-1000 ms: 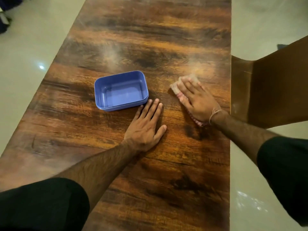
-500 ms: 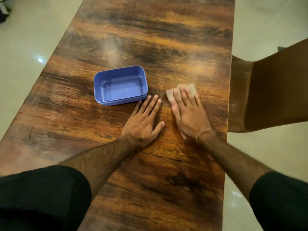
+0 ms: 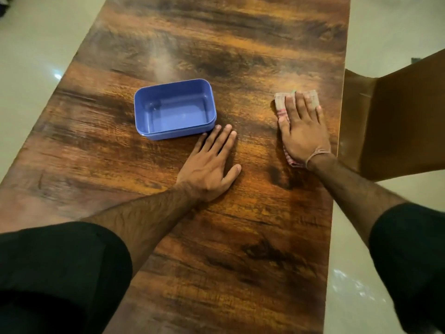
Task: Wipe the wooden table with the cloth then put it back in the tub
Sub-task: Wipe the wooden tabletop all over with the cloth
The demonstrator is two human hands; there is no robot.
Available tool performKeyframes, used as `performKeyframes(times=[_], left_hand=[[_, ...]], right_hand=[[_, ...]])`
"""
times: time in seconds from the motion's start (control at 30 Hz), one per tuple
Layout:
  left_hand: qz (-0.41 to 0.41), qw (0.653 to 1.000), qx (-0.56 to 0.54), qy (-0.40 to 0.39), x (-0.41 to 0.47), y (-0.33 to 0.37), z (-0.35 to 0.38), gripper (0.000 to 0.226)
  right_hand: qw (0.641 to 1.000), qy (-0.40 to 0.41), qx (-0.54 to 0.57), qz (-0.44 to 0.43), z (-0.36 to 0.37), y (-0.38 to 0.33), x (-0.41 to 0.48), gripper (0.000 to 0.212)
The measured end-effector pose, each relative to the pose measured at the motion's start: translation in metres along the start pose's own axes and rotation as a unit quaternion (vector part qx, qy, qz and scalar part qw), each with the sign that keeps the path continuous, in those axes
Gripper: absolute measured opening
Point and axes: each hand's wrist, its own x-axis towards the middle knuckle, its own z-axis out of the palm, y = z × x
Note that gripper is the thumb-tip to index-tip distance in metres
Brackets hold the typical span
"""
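1. Nearest you, your black sleeves fill the bottom corners, the left sleeve [image 3: 60, 273] at seven o'clock and the right sleeve [image 3: 409, 256] at four o'clock; a bare forearm reaches out of each over the counter [image 3: 216, 261], dark wood grain running away toward twelve o'clock.
2. Your left hand [image 3: 207, 165] lies palm down on the counter, released and holding nothing; its fingers are straight and close together, the thumb spread toward three o'clock; the fingertips end just beside the tub's near right corner, and you cannot tell whether they touch it.
3. Your right hand [image 3: 304, 131], at two o'clock from the left and well apart from it, presses flat on the cloth with straight fingers, neither clenched nor pinching; a thin thread [image 3: 315, 154] circles its wrist.
4. The cloth [image 3: 280, 102] lies on the counter under that hand, near the right edge; pale fabric shows past the fingertips at twelve o'clock, and a pink-checked strip shows beside the thumb and at the heel of the palm.
5. The blue tub [image 3: 175, 112] stands upright at eleven o'clock from your left hand, open top up; the cloth lies well apart at its three o'clock.
6. A brown chair [image 3: 397, 116] stands past the counter's right edge; pale glossy floor [image 3: 29, 56] shows on both sides.
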Motion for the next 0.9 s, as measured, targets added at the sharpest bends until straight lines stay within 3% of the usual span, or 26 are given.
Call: performKeyframes(times=[0.13,0.27,0.4,0.6,0.73,0.9], left_hand=[[-0.002,1.000,0.002,-0.005,0.000,-0.001,-0.001,0.080],[0.006,1.000,-0.016,-0.015,0.002,-0.001,-0.002,0.080],[0.004,0.999,-0.035,-0.025,0.005,-0.003,-0.002,0.081],[-0.002,1.000,-0.022,-0.017,0.005,-0.004,0.000,0.081],[0.000,1.000,-0.019,-0.017,0.003,-0.004,0.000,0.080],[0.000,1.000,-0.013,-0.016,0.004,-0.002,-0.002,0.080]], right_hand=[[0.999,0.020,0.011,0.022,0.007,-0.039,-0.052,0.062],[0.996,-0.005,0.006,-0.094,0.015,-0.052,-0.125,0.061],[0.982,-0.042,-0.010,-0.182,0.013,-0.019,-0.109,0.061],[1.000,-0.002,0.003,-0.025,0.008,-0.008,-0.028,0.063],[0.998,0.027,0.017,0.049,0.011,-0.031,-0.025,0.063],[1.000,0.008,0.012,-0.025,0.022,-0.065,-0.096,0.063]])
